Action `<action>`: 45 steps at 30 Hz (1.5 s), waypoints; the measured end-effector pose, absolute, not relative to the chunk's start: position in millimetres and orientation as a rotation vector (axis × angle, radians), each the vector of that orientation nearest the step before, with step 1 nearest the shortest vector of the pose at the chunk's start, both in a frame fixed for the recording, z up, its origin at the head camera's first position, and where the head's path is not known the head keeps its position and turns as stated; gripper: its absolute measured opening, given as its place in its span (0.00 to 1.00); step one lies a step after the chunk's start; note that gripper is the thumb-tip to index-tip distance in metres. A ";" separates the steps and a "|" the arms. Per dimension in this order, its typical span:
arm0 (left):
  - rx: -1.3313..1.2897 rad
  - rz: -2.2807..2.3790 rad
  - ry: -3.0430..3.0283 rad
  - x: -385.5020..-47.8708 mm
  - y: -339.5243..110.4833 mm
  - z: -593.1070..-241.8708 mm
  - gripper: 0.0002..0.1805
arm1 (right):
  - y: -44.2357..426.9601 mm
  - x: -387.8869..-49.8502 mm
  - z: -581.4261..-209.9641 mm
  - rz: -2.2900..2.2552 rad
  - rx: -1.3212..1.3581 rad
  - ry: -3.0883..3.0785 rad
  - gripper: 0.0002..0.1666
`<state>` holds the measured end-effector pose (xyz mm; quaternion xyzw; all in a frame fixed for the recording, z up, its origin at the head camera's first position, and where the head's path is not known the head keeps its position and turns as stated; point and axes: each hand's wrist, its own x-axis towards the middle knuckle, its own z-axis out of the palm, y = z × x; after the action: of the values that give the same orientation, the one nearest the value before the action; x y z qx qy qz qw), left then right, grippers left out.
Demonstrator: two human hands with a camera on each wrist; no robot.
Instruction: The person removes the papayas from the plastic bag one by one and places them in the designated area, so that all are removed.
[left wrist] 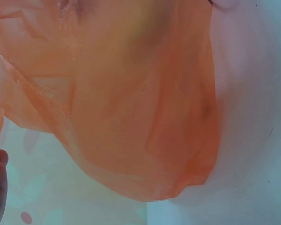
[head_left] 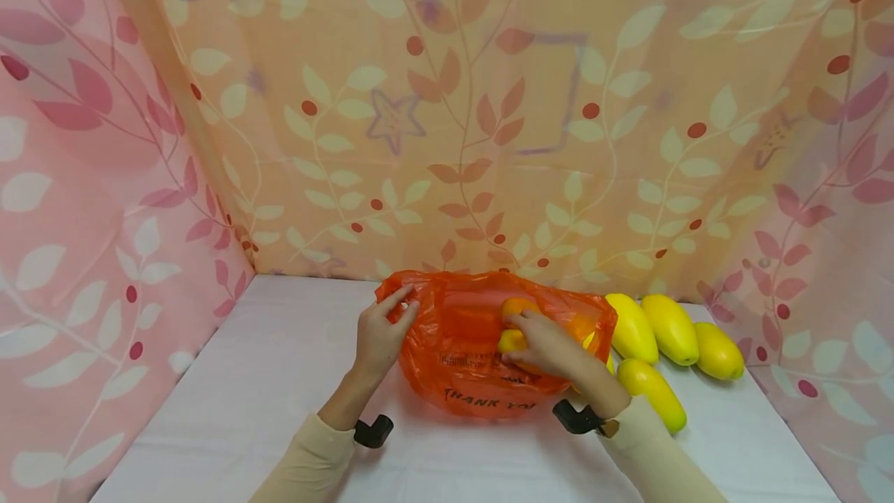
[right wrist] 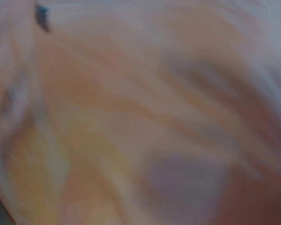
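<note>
A translucent orange-red plastic bag (head_left: 468,394) with dark "THANK YOU" lettering stands on the table, its mouth spread wide. At its upper left rim, my left hand (head_left: 375,341) holds the film between thumb and fingers. My right hand (head_left: 550,344) reaches in at the bag's right side and grips a yellow mango (head_left: 513,341), partly covered by the fingers. Just right of the bag lie several yellow mangoes (head_left: 670,330), one of them nearer the front (head_left: 653,396). In the left wrist view, orange film (left wrist: 131,122) fills most of the picture. The right wrist view is blurred by film.
A white cloth covers the table (head_left: 279,379). Patterned curtains (head_left: 475,99) with leaves close off the back and both sides. Black wrist mounts (head_left: 373,431) sit on both forearms.
</note>
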<state>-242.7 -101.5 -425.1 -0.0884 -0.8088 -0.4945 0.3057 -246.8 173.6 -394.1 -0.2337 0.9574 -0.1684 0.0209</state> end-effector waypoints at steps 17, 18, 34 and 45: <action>-0.243 -1.308 -2.139 -242.0 -99.0 -425.7 0.18 | 169.3 -246.9 -413.9 -0.391 -0.579 3.006 0.31; -0.244 -1.306 -2.139 -241.8 -99.0 -425.5 0.18 | 169.3 -246.1 -414.1 -0.383 -0.567 3.004 0.31; -0.273 -1.279 -2.129 -242.3 -99.2 -426.7 0.18 | 167.7 -243.5 -417.5 -0.245 -0.645 3.001 0.23; -0.264 -1.301 -2.133 -241.0 -98.0 -426.8 0.18 | 164.6 -244.0 -422.5 -0.237 -0.634 2.949 0.29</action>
<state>-241.0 -98.0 -426.8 -0.0999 -0.8074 -0.4924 0.3094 -244.0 164.6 -422.5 -0.2092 0.9730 -0.0782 0.0581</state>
